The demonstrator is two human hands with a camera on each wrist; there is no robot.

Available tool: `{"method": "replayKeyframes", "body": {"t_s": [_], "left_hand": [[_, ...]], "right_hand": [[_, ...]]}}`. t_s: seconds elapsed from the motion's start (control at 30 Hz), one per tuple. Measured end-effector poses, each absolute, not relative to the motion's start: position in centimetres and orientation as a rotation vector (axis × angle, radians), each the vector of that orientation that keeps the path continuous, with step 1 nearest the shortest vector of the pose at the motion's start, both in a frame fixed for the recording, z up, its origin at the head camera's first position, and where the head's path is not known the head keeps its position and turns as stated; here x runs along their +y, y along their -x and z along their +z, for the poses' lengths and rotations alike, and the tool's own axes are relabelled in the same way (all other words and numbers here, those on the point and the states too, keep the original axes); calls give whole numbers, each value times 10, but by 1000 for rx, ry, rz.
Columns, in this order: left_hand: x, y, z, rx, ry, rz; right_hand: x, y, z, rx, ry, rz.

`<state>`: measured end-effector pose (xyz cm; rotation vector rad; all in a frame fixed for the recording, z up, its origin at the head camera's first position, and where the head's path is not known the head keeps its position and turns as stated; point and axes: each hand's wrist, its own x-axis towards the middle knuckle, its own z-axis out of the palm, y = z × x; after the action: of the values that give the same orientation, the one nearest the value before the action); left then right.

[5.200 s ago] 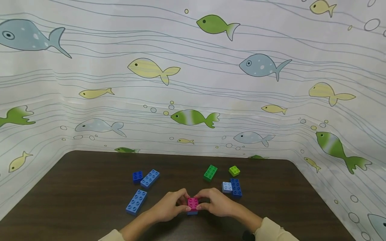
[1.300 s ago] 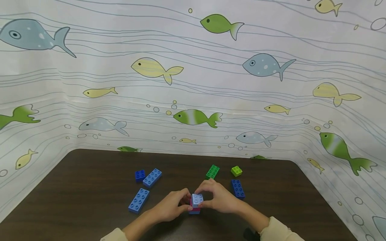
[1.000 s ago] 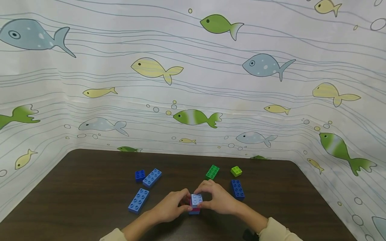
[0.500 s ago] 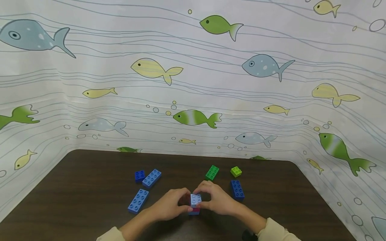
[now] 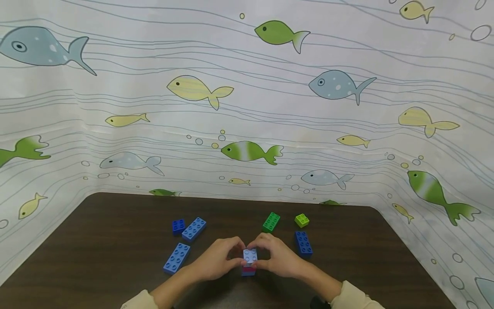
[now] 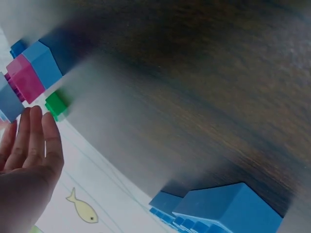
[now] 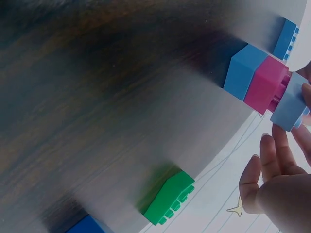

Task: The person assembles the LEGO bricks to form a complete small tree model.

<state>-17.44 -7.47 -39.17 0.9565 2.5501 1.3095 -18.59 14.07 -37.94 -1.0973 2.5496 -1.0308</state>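
Between both hands, a small stack of building bricks stands near the front of the dark table. A blue brick [image 7: 241, 73] is at the bottom and a pink brick [image 7: 265, 87] is on it. Above them sits a light blue brick [image 5: 250, 256], with pink studs still showing in a gap under it in both wrist views. My left hand [image 5: 217, 259] pinches the light blue brick from the left with thumb and fingertips. From the right, my right hand [image 5: 281, 259] pinches the same brick. In the wrist views, the other fingers of each hand are extended beside the stack.
Left of the hands lie two long blue bricks, a near one [image 5: 176, 258] and a far one [image 5: 194, 229], and a small dark blue brick [image 5: 178, 226]. Behind and right are a green brick [image 5: 271, 222], a lime brick [image 5: 302, 220] and a long dark blue brick [image 5: 303, 244]. A fish-patterned sheet [image 5: 270, 120] surrounds the table.
The light blue brick has come from beside the long dark blue brick onto the pink one, and now sits straighter. My left hand has shifted up from the pink brick to the light blue one.
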Motion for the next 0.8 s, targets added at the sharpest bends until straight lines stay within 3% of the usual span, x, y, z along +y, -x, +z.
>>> {"method": "replayKeyframes", "body": {"t_s": [0.8], "left_hand": [[-75, 174, -395, 2522, -938, 1348]], "right_hand": [[145, 187, -376, 2480, 1044, -1093]]}}
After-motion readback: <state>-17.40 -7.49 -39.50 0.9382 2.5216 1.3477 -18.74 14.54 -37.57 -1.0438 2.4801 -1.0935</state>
